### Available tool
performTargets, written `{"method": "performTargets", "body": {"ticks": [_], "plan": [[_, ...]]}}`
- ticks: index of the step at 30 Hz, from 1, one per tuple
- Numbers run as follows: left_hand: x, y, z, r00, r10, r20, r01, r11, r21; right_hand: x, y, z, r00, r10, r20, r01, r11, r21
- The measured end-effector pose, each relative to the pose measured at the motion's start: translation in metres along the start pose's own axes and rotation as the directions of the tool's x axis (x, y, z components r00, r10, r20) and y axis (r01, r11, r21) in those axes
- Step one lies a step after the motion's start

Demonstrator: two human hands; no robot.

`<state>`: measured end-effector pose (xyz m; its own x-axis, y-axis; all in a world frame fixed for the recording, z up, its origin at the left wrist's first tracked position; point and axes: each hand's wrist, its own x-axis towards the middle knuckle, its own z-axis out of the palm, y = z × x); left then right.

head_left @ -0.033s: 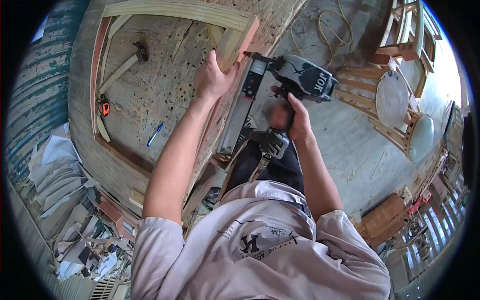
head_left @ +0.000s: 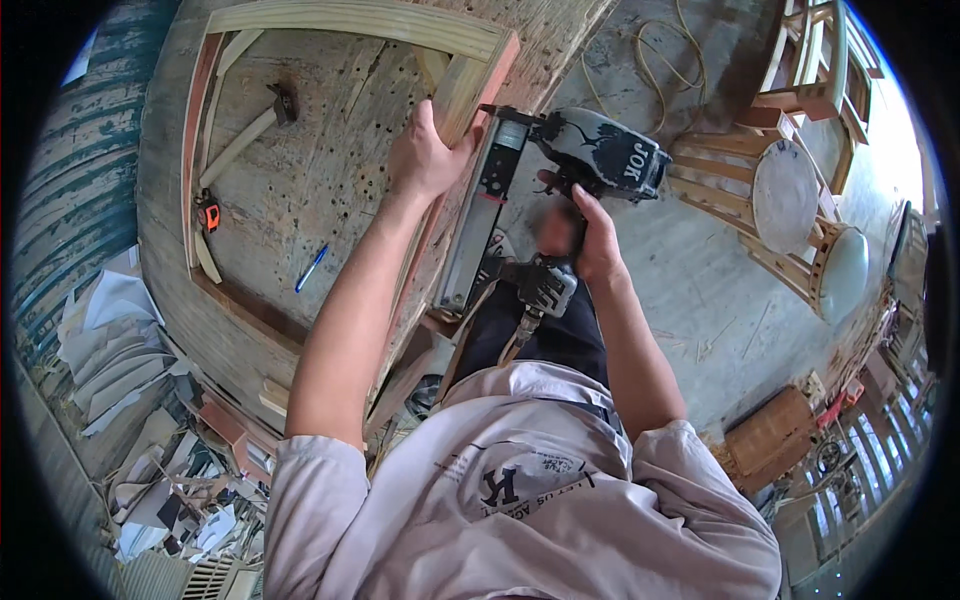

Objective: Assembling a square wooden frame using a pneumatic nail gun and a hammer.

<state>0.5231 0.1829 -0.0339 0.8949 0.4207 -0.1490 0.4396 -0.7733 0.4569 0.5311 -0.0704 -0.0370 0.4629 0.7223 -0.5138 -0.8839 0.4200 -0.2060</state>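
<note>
My right hand [head_left: 592, 235] is wrapped round the handle of a black and white nail gun [head_left: 600, 150] with a long magazine and an air hose at its grip. The gun's nose touches, or nearly touches, the outer side of a wooden frame [head_left: 350, 22] near its far right corner. At that same corner, my left hand [head_left: 430, 155] is closed round the frame's right-hand rail, thumb toward the gun. Inside the frame lie a hammer [head_left: 245, 140], an orange and black tape measure [head_left: 207, 214] and a blue pen [head_left: 311, 268], on the worn wooden workbench [head_left: 350, 200].
Wooden stools [head_left: 785, 195] lie on the concrete floor to the right, with more chair frames [head_left: 810, 70] behind. A hose [head_left: 665, 60] coils on the floor ahead. Scrap sheets [head_left: 110, 330] are heaped at the left. A brown box [head_left: 770, 440] stands at the lower right.
The nail gun has shifted slightly left, its nose closer against the frame's rail. My left hand has stayed in place on the frame.
</note>
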Motion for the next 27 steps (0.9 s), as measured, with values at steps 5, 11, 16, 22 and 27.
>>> {"method": "performTargets", "body": {"ticks": [5, 11, 16, 22, 27], "plan": [[-0.076, -0.048, -0.006, 0.985, 0.145, -0.095, -0.143, 0.989, 0.033, -0.004, 0.013, 0.005, 1.0, -0.018, 0.015, 0.018, 1.0, -0.005], [-0.114, -0.057, -0.015, 0.994, -0.107, 0.02, 0.107, 0.994, -0.024, -0.01, 0.034, -0.011, 0.999, -0.025, -0.029, 0.028, 0.993, 0.114], [-0.114, -0.063, -0.013, 0.997, -0.081, -0.003, 0.081, 0.997, -0.013, -0.015, 0.055, 0.0, 0.999, -0.009, 0.042, 0.004, 0.994, 0.111], [-0.111, -0.066, -0.011, 0.998, -0.054, -0.013, 0.053, 0.998, -0.04, -0.017, 0.07, 0.005, 0.999, -0.015, -0.038, 0.018, 0.997, 0.069], [-0.113, -0.076, -0.015, 0.999, -0.014, -0.033, 0.013, 0.999, -0.036, -0.027, 0.081, -0.001, 1.0, 0.0, 0.031, -0.003, 0.996, 0.084]]}}
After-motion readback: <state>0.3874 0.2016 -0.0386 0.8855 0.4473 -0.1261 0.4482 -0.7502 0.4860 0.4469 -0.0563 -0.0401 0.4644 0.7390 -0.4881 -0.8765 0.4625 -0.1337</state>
